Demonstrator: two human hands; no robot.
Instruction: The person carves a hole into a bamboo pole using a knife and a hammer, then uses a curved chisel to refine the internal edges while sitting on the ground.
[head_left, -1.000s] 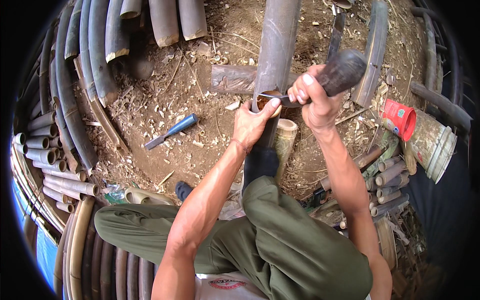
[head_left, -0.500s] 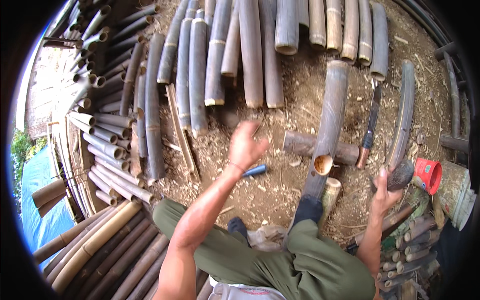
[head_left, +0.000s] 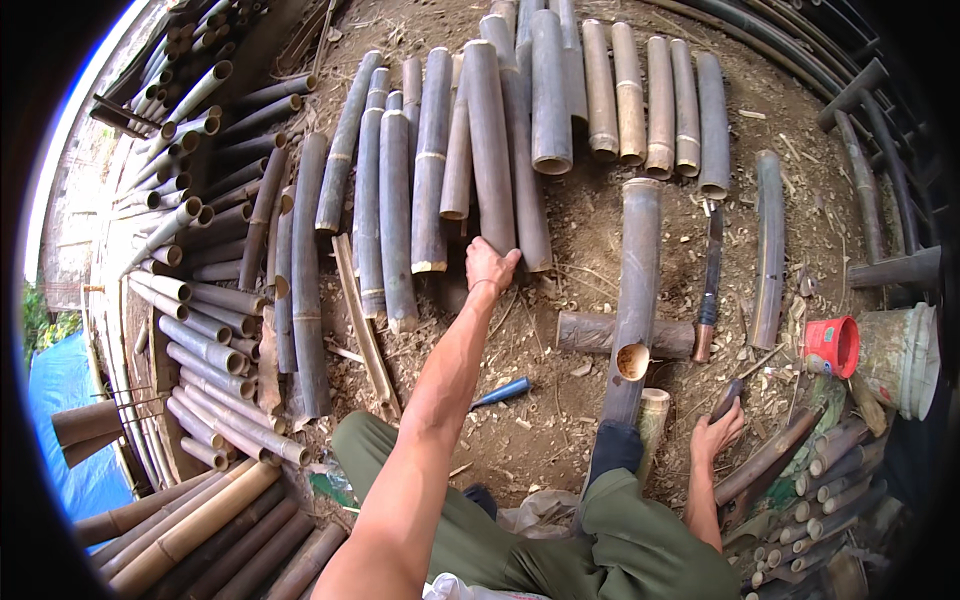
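Note:
My left hand (head_left: 490, 266) reaches forward and is closed on the near end of a long grey bamboo section (head_left: 489, 150), which lies among other cut sections. In my right hand (head_left: 717, 432), low on the right, is a short dark piece (head_left: 727, 399) whose kind I cannot make out. Between my hands a bamboo section (head_left: 638, 265) with a scooped, pale opening rests across a short bamboo log (head_left: 580, 331), its near end at my dark-socked foot (head_left: 615, 448). A long dark blade with a brown handle (head_left: 704, 342) lies beside it.
A blue-handled tool (head_left: 507, 390) lies on the chip-strewn ground (head_left: 545, 440). A split bamboo piece (head_left: 768, 250), a red container (head_left: 832, 346) and a worn pale bucket (head_left: 895, 360) stand or lie rightward. Bamboo stacks (head_left: 205, 345) line the left; more poles (head_left: 830, 470) lie lower right.
My left hand has moved forward from above the ground onto the bamboo end. My right hand has shifted left, away from the red container. The whole view has shifted.

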